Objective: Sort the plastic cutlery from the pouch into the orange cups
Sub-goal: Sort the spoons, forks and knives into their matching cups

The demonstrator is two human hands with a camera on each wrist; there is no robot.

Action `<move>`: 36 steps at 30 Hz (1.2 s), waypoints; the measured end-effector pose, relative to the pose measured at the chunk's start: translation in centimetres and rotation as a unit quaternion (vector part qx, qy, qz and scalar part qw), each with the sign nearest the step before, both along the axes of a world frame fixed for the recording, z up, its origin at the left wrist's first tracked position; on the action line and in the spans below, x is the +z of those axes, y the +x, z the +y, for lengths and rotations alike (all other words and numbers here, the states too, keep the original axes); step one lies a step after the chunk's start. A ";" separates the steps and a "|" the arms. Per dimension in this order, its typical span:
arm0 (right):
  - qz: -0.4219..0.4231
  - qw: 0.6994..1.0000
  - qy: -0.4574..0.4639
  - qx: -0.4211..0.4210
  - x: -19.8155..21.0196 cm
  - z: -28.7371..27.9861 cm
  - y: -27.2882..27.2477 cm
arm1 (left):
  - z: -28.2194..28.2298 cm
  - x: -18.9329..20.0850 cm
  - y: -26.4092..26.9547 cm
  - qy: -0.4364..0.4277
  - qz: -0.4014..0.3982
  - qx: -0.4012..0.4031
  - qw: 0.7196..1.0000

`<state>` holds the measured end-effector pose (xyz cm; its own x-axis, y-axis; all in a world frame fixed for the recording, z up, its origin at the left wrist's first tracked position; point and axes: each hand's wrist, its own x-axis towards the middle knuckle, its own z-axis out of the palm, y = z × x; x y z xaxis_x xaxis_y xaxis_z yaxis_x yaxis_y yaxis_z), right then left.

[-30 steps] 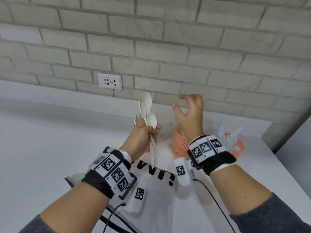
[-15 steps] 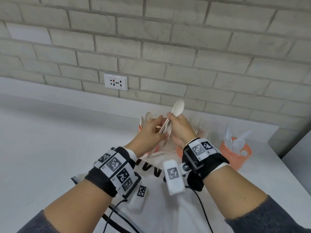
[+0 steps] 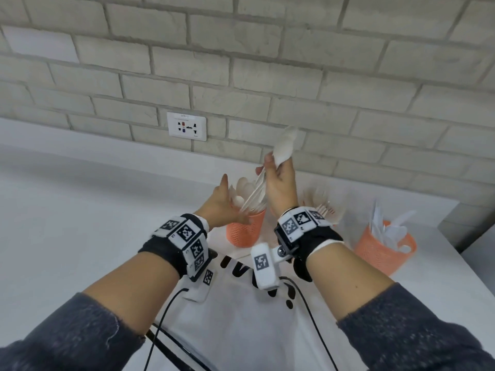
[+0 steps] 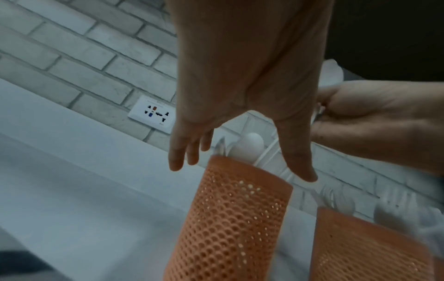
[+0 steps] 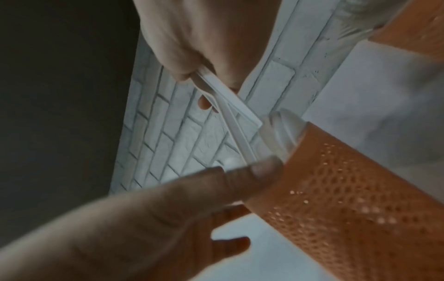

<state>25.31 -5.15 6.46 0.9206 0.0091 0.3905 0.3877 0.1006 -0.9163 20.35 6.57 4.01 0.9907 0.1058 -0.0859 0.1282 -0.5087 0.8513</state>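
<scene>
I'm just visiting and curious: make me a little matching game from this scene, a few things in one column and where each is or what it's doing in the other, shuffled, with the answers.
Things:
1. right hand
2. left hand
3. far-right orange cup
4. white pouch

States or places:
A. lies flat on the counter under the forearms
B. open, fingers spread beside the nearest orange cup
C. grips a bundle of white spoons
D. stands apart at the right, white cutlery inside

Pairs: 1-C, 2-B, 3-D, 4-A

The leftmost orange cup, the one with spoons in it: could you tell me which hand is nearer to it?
Left. The left hand is open right beside the leftmost orange cup; the right hand holds spoons above it.
</scene>
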 end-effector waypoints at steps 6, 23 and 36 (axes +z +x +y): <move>0.014 0.988 -0.132 0.084 -2.7 0.6 0.3 | -0.1 -0.9 1.0 0.026 -0.039 0.022 0.999; 0.035 0.898 -0.436 -0.056 -1.4 0.3 0.8 | 0.0 -1.5 1.3 0.067 -0.045 0.006 0.997; -0.031 0.965 -0.257 -0.033 -2.0 -1.6 0.6 | 0.0 -1.8 1.3 0.073 -0.051 0.009 0.996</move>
